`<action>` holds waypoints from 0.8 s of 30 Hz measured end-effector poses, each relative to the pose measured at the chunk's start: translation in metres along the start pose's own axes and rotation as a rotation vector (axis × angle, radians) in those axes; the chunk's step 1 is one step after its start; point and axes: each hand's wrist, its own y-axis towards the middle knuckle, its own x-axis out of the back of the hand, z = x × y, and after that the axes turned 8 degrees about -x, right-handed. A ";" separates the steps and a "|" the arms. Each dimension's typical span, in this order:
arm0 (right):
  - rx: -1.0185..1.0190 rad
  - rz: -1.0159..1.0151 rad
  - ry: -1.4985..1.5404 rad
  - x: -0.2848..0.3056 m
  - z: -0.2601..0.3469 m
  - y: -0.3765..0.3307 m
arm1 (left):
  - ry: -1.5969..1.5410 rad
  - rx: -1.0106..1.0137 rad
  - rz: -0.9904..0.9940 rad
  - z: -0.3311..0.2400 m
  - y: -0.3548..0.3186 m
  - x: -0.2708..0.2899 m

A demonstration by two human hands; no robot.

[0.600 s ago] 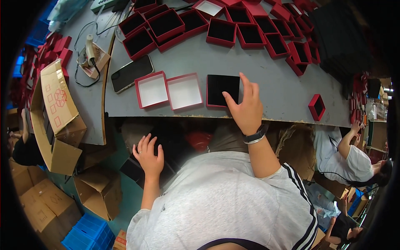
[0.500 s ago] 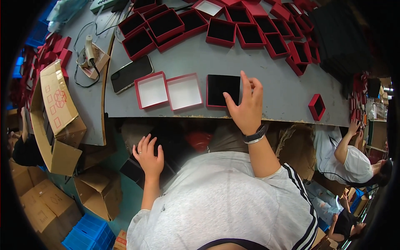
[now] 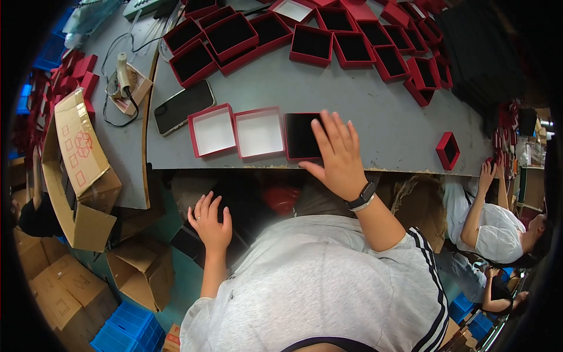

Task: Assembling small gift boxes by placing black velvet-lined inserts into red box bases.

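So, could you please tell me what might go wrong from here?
The red box with the black insert sits near the front edge of the table, so a careless pull by the right hand could possibly tip it off.

It is also close beside the middle white-lined red box, so a leftward shove might push that one and the left white-lined red box toward the smartphone.

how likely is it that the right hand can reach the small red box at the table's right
Likely yes: only gray tabletop shows between the right hand and the small red box, though its fingers currently overlap the black-filled box in view.
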 end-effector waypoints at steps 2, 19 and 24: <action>0.086 0.068 0.033 -0.004 -0.002 -0.002 | -0.003 -0.005 0.004 0.000 0.001 -0.001; 0.222 0.094 0.104 0.009 -0.021 0.001 | 0.025 -0.001 0.031 -0.002 0.006 -0.001; 0.170 0.239 0.090 0.009 -0.019 0.006 | 0.039 -0.004 0.046 -0.002 0.007 -0.002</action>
